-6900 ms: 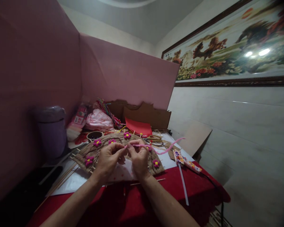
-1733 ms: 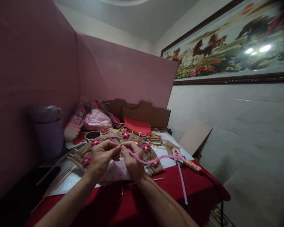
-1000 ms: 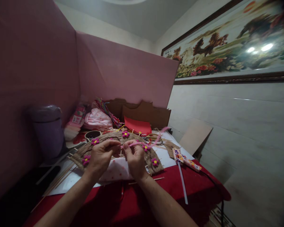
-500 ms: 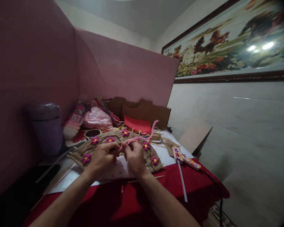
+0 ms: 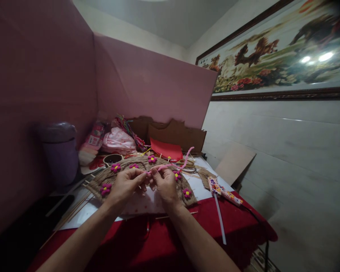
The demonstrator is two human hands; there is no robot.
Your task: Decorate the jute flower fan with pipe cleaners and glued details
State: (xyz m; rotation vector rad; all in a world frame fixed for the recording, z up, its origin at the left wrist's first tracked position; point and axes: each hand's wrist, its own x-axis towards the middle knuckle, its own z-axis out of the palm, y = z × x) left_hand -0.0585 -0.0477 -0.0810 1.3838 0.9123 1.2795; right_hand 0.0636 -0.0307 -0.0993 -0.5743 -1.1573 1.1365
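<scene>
My left hand and my right hand meet fingertip to fingertip over a jute-wound arch dotted with magenta flowers. Both pinch the near end of a pink pipe cleaner, whose free end curves up and to the right above the arch. The arch lies on white paper on a red tablecloth. The pinched tip is hidden by my fingers.
A patterned glue gun with a white stick lies right of the arch. Behind stand a purple bin, a small dark bowl, a pink bag, red paper, cardboard pieces and pink partition walls. Thin wooden sticks lie at left.
The pipe cleaner's free end has swung from lying low to the right up to standing above the arch. Both hands stay pinched together at the same spot.
</scene>
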